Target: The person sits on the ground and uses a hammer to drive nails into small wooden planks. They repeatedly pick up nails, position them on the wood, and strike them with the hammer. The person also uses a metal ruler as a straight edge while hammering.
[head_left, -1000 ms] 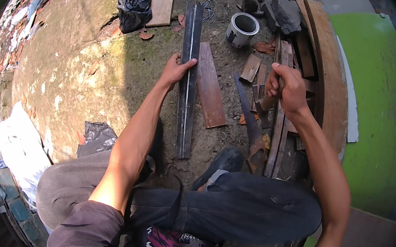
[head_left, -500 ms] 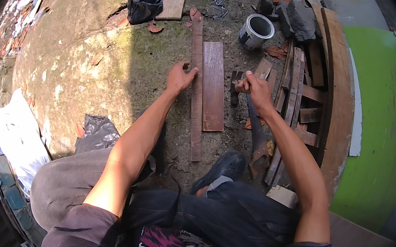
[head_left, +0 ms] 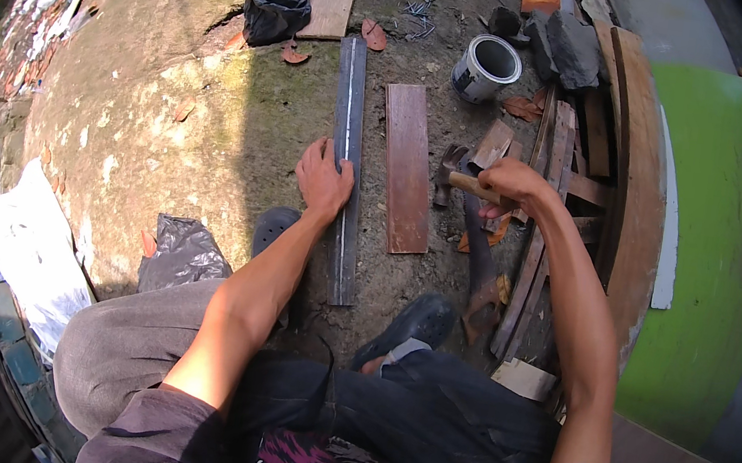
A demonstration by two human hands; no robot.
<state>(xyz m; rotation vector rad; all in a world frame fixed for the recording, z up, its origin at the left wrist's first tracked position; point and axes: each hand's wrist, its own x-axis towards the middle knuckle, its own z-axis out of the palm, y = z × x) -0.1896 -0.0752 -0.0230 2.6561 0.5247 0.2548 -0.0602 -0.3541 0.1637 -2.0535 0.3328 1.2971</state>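
A long narrow wooden strip [head_left: 349, 88] lies on the ground in front of me, dark grey face up, with a pale line along its length. My left hand [head_left: 324, 177] grips its left edge near the middle, thumb over the top face. My right hand [head_left: 510, 186] is closed round the wooden handle of a claw hammer [head_left: 471, 186], held to the right with its dark head toward the boards. Between the hands lies a shorter, wider reddish-brown board [head_left: 407, 171], apart from the strip.
A handsaw [head_left: 482, 274] lies below the hammer. An open metal can [head_left: 488, 67] stands farther off, near grey stones [head_left: 569, 47] and loose nails [head_left: 420, 18]. Stacked planks [head_left: 627, 172] line the right side. A black plastic bag [head_left: 276, 4] sits at the far left.
The strip has turned over from its brown face to the grey lined one and shifted left, away from the board. My left hand moved nearer me; my right hand lowered slightly and moved right with the hammer.
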